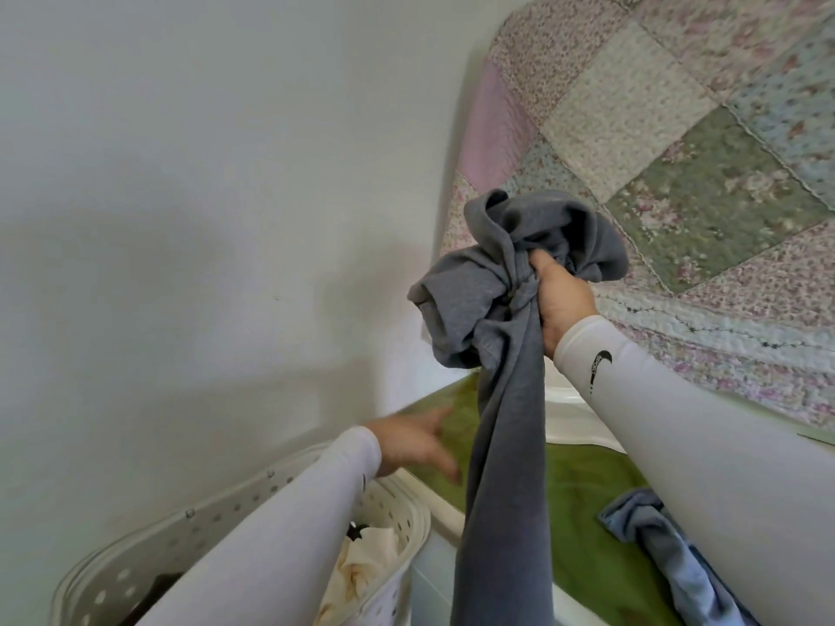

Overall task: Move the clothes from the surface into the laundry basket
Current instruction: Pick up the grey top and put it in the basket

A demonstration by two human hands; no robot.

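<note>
My right hand (562, 305) is raised and shut on a bunched grey garment (501, 354), whose long end hangs down past the bottom of the view. Out over the green cloth-covered surface (583, 490) my left hand (415, 445) stretches with its fingers apart, holding nothing, blurred by motion. At the lower left stands the white perforated laundry basket (397, 503), with cream-coloured cloth (361, 571) and something dark inside it. At the lower right a light blue garment (668, 553) lies on the green surface, partly hidden behind my right sleeve.
A plain white wall fills the left side. A patchwork floral quilt (677, 142) covers the upper right. A white plastic edge (574, 413) shows behind the green surface, under my right forearm.
</note>
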